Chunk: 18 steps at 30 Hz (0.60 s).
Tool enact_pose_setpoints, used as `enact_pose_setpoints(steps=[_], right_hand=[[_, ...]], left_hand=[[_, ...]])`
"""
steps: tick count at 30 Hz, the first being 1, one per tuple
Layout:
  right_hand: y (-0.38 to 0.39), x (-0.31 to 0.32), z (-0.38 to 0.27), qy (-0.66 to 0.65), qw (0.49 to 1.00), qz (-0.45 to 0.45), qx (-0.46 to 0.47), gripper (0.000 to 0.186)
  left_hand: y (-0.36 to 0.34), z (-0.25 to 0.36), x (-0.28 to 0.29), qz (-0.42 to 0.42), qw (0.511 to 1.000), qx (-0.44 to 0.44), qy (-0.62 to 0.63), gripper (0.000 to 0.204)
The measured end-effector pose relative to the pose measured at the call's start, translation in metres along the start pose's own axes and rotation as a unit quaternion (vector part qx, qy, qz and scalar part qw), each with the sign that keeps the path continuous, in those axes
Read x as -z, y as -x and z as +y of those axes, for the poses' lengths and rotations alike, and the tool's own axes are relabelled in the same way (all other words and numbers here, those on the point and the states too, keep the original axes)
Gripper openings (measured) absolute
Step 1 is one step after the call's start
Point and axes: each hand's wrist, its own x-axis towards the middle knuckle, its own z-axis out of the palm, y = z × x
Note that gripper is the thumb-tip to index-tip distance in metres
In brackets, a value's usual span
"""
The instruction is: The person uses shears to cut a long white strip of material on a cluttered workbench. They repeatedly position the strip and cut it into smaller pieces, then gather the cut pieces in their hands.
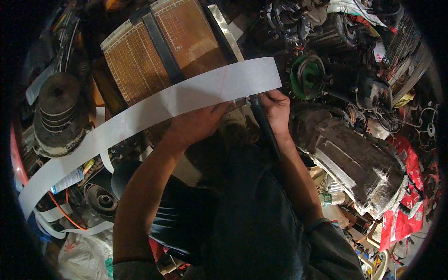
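Left hand: fingertips partly lost under the strip, grip unclear. Right hand: fingertips out of sight by the black bar. Cutter board: part under strip, top clipped by upper edge. White bag clipped at bottom. Can print too small.

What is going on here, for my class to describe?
A person has both hands near a gridded brown board. A long white strip passes across its near side and curves away to the left. The left hand is at the strip's near edge; the right hand is beside a dark bar, its exact grip unclear.
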Motion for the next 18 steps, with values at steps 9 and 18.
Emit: enact_pose_setpoints(steps=[9, 18], right_hand=[[0.001, -0.002, -0.001, -0.009, 1.0, 0.004, 0.024, 0.012], [0.0, 0.0, -0.003, 0.005, 1.0, 0.0, 0.016, 0.007]], left_hand=[[-0.001, 0.0, 0.004, 0.0, 1.0, -0.005, -0.004, 0.042], [0.0, -0.002, -0.004, -0.036, 0.999, 0.003, 0.002, 0.045]])
